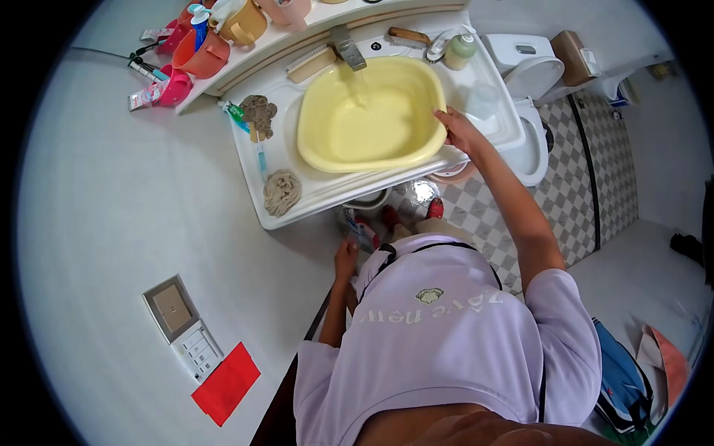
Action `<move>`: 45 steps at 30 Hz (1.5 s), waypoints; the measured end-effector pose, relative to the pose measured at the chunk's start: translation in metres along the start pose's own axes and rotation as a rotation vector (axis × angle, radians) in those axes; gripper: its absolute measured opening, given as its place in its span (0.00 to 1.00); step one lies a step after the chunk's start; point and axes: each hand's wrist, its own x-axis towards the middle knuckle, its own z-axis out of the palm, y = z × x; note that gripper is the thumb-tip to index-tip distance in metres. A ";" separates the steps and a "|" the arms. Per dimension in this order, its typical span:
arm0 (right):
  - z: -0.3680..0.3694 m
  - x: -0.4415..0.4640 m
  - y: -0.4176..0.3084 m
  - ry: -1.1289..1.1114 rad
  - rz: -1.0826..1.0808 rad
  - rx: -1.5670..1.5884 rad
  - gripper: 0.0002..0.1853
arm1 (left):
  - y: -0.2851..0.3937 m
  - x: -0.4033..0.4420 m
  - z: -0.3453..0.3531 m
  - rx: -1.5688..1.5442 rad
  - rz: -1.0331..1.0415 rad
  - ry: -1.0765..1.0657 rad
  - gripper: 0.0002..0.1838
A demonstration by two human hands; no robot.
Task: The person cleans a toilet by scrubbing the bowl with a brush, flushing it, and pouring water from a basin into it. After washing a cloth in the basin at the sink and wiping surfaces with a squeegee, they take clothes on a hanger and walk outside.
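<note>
nearest me, my left hand [346, 260] hangs low just beside a plastic packet [361, 232]; i cannot tell whether its fingers grip it. farther out, my right hand [457, 132] is closed on the right rim of the yellow basin [316, 123], which sits on the white washstand [286, 145]. i'd hold that rim firm and level, since a one-handed lift could tip it. beyond, the faucet [347, 46] reaches over the basin's far side; i'd centre the basin so any water lands inside.
</note>
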 end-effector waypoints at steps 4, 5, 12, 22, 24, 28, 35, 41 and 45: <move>-0.006 -0.014 0.009 0.188 -0.079 0.074 0.25 | -0.016 -0.006 0.000 -0.032 -0.091 -0.029 0.11; -0.011 -0.026 0.017 0.211 -0.073 -0.017 0.24 | -0.020 -0.008 0.002 -0.028 -0.091 -0.047 0.12; -0.091 -0.149 0.163 0.026 0.041 -1.376 0.17 | -0.017 0.021 0.005 0.172 0.083 -0.235 0.13; -0.087 -0.285 0.262 0.408 0.252 -0.324 0.20 | 0.009 0.078 0.001 0.371 0.259 -0.430 0.14; -0.090 -0.284 0.286 0.451 0.257 -0.272 0.19 | 0.007 0.085 0.001 0.356 0.264 -0.443 0.14; -0.096 -0.283 0.328 0.539 0.187 -0.331 0.17 | 0.013 0.079 0.007 0.433 0.272 -0.496 0.14; -0.117 -0.298 0.326 0.502 0.152 -0.560 0.11 | -0.048 0.070 0.033 0.314 0.212 -0.691 0.15; -0.141 -0.346 0.330 0.576 0.123 -0.491 0.13 | 0.027 0.037 0.071 0.171 0.224 -0.845 0.14; -0.140 -0.387 0.301 0.536 0.181 -0.357 0.15 | 0.045 0.051 0.100 0.441 0.641 -0.764 0.12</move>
